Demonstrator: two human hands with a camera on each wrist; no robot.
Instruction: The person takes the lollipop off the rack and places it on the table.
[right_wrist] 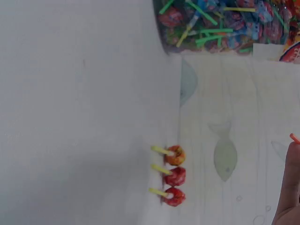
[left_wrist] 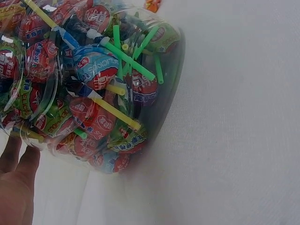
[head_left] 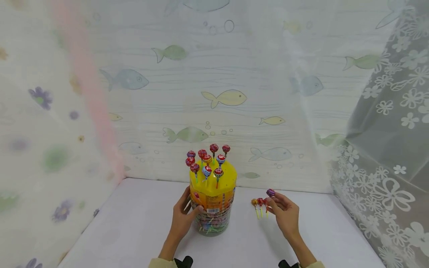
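Purple-wrapped round lollipop (head_left: 270, 192) is up off the white tabletop (head_left: 134, 227), to the right of the jar and well apart from it. The person's right hand (head_left: 285, 215) has its grip together on it, thumb and fingers pinching; the right-wrist view shows just a short reddish-orange stick end (right_wrist: 295, 138) beside a finger, probably belonging to this lollipop.

Just beside that hand, one orange-wrapped lollipop (right_wrist: 176, 155) and two red-wrapped lollipops (right_wrist: 174, 177) with pale yellow sticks lie in a row on the tabletop.

Farther left stands the tall, clear plastic jar (head_left: 213, 222) packed with wrapped lollipops. The left hand (head_left: 182, 216) has its grip clamped around the jar's left side, thumb in front and fingers behind. On top sits a bright yellow plastic lid (head_left: 231, 178), with ten wrapped lollipops (head_left: 206, 171) standing upright in it by their sticks.

Judging by this layout, the work is partway along: ten lollipops are in the lid, while the one in hand and the three lying down are out of it. Whether any more places in the lid are free, I cannot tell.
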